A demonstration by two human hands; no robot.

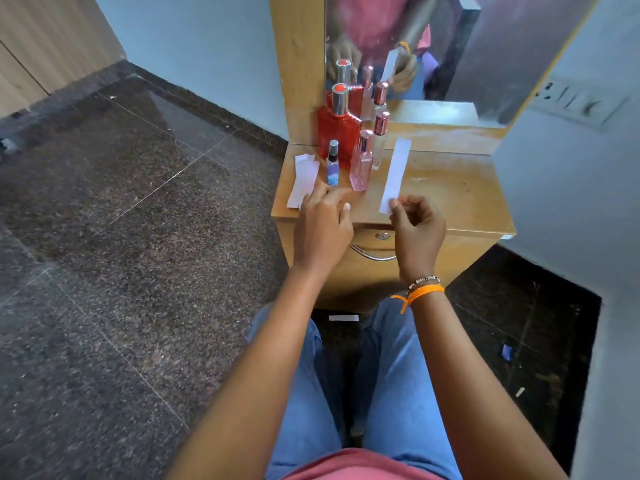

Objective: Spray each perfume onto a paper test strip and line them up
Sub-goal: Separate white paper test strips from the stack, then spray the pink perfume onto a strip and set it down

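A: Strip [395, 174] is pinched at its near end by right hand [417, 226], fingers curled on it; held raised over the dresser top [460, 192]. Left hand [323, 220]?

B: Fingers loose and apart, nothing held; reached toward small blue bottle [332, 164]. Spare strips [304, 181] lie just beside.

A: Advice?

B: Bottle should be gripped low, nozzle aimed at the strip's far end, pinched end kept dry
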